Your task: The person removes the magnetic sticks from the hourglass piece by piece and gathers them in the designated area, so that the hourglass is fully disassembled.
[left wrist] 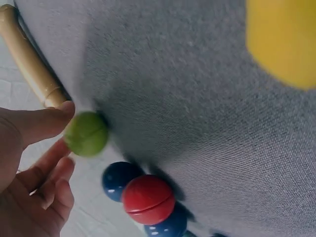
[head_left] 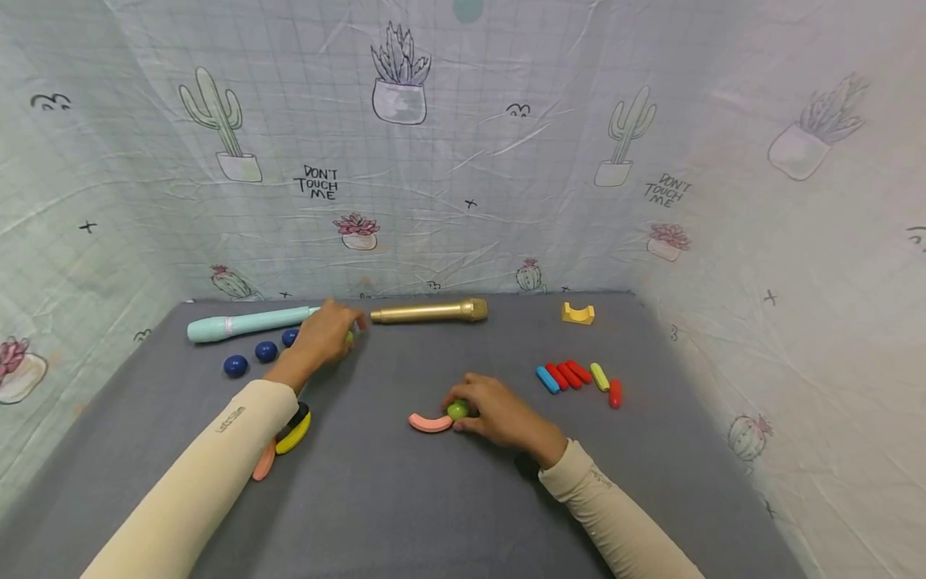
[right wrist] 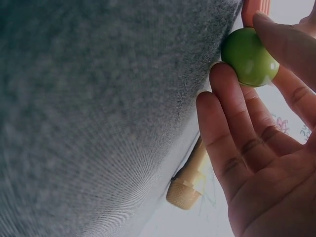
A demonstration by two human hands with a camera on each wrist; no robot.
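Observation:
My left hand (head_left: pixel 329 331) reaches to the back left and pinches a green ball (left wrist: pixel 86 133) between thumb and index finger. Beside it in the left wrist view are a red ball (left wrist: pixel 148 199) and dark blue balls (left wrist: pixel 121 180). In the middle of the table, my right hand (head_left: pixel 499 412) holds another green ball (right wrist: pixel 249 57) by thumb and fingers, its other fingers spread near the cloth. That ball lies against one end of a curved pink piece (head_left: pixel 430 423). The red ball is hidden behind the left hand in the head view.
Along the back lie a mint microphone (head_left: pixel 246 323) and a gold microphone (head_left: pixel 430 311), with a yellow notched block (head_left: pixel 578 314) at right. Several red, blue and yellow sticks (head_left: pixel 574 373) lie right. Under the left forearm are yellow (head_left: pixel 293 434), black and pink pieces.

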